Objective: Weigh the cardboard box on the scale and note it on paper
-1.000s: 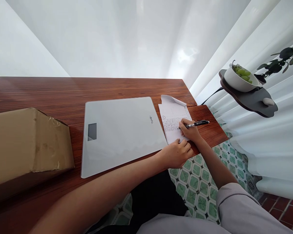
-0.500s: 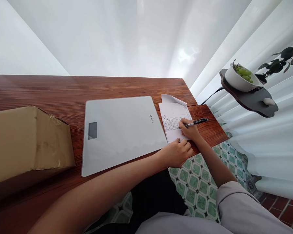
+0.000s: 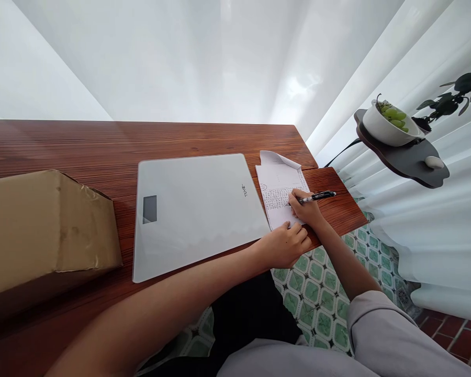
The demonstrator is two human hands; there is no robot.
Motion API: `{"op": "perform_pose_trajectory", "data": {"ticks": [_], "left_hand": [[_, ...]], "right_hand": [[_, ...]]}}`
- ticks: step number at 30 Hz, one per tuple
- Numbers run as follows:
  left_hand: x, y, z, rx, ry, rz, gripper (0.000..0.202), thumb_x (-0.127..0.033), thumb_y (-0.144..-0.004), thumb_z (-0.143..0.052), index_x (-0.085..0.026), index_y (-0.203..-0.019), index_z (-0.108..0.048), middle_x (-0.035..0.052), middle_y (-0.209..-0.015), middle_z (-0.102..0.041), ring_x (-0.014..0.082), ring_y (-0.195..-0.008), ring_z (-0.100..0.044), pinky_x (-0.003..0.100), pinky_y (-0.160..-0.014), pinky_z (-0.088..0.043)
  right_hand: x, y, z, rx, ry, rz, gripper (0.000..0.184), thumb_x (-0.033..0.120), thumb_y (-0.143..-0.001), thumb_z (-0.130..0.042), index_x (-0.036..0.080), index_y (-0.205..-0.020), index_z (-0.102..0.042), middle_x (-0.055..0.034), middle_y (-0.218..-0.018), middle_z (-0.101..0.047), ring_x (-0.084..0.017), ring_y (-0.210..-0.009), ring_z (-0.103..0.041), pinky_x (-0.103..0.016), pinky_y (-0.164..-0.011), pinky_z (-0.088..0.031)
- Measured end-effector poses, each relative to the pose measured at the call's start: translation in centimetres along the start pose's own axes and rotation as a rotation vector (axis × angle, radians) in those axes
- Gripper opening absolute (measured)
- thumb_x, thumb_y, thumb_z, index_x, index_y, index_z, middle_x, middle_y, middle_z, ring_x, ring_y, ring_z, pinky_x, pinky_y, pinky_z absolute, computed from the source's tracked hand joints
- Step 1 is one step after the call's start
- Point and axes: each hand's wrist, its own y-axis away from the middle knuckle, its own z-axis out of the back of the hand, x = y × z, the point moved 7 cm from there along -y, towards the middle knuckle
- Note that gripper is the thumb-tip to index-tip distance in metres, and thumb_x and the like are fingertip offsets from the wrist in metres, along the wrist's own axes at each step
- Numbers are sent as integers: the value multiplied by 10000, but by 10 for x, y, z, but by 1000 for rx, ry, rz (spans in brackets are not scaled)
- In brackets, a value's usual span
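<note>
A red-brown wooden table runs under white curtains, and I sit at its right end over green patterned floor tiles. My right hand has its fingers closed around a black pen, the tip down on a sheet of paper that lies just beside the table's right edge. My left hand rests loosely curled at the near edge, fingertips pressing the sheet's lower corner. The paper's far corner curls up, so if my left fingers lift I judge it could slide or skew under the pen, and it lies close enough to the edge to slip off. A grey glass scale lies touching the paper's left side, hemming it in. A cardboard box sits well apart on the left. A bowl of green grapes stands on a small dark shelf beyond the table.
</note>
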Motion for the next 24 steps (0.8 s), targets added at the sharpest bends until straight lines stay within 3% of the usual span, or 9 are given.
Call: {"op": "perform_pose_trajectory", "data": {"ticks": [24], "left_hand": [[-1, 0, -3, 6, 1, 0, 218, -265, -944, -457, -127, -1025, -604, 128, -1023, -620, 267, -914, -550, 414, -762, -421]], "right_hand": [[-2, 2, 0, -8, -40, -23, 339, 369, -927, -458, 221, -623, -436, 50, -435, -477, -117, -396, -445, -274, -512, -399]]}}
